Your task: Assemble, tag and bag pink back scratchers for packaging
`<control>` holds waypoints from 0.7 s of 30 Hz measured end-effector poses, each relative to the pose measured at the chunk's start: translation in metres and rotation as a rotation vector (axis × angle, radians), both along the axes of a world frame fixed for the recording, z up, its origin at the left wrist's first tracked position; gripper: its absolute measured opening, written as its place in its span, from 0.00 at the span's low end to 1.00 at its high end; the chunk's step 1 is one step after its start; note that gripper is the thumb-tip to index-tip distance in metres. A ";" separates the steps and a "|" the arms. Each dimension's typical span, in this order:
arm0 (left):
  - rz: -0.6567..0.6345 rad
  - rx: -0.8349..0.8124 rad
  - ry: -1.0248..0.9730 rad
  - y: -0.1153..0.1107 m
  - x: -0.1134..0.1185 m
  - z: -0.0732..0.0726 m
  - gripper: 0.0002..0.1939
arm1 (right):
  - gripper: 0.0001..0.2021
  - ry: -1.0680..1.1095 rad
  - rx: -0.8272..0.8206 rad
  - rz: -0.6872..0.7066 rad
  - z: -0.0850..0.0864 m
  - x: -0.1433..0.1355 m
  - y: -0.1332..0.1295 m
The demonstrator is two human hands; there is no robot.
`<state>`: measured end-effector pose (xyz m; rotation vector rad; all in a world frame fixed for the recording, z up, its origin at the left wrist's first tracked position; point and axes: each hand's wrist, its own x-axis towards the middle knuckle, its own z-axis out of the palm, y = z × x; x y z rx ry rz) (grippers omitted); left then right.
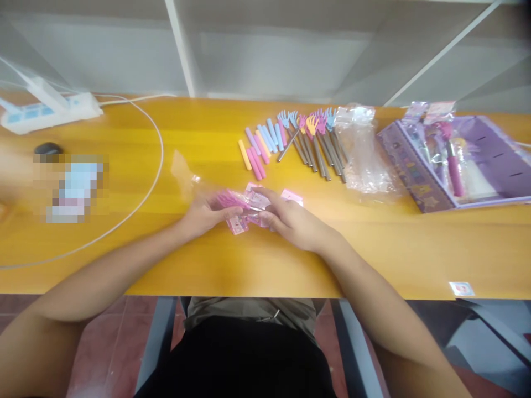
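Observation:
Near the middle of the table, my left hand (204, 215) is closed on a pink hand-shaped scratcher head (232, 199) that looks wrapped in clear plastic. My right hand (292, 218) pinches the metal rod end (258, 209) of the same item. Small pink printed cards (237, 224) lie under and between the hands. Beyond them are several coloured tubes (258, 142) in pink, purple, yellow and blue. Right of the tubes lie several scratchers (312, 127) with coloured claw heads and metal rods.
Clear plastic bags (365, 155) lie beside a purple box (431, 188) holding a packaged pink scratcher. At the left are a power strip (53, 113), a white cable (160, 160), a black mouse (48, 149) and another person's blurred arm (16, 171).

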<state>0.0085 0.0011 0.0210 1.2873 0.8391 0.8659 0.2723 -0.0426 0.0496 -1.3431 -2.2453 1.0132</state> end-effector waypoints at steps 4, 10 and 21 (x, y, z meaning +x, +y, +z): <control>-0.161 0.058 0.142 -0.006 -0.002 0.007 0.16 | 0.35 0.020 0.013 0.024 0.001 -0.008 -0.007; -0.052 0.063 0.059 -0.007 -0.001 0.006 0.16 | 0.35 0.103 0.087 0.019 -0.004 -0.008 -0.007; 0.281 0.003 -0.060 0.009 -0.001 -0.003 0.23 | 0.22 0.172 0.382 -0.070 -0.006 0.003 0.010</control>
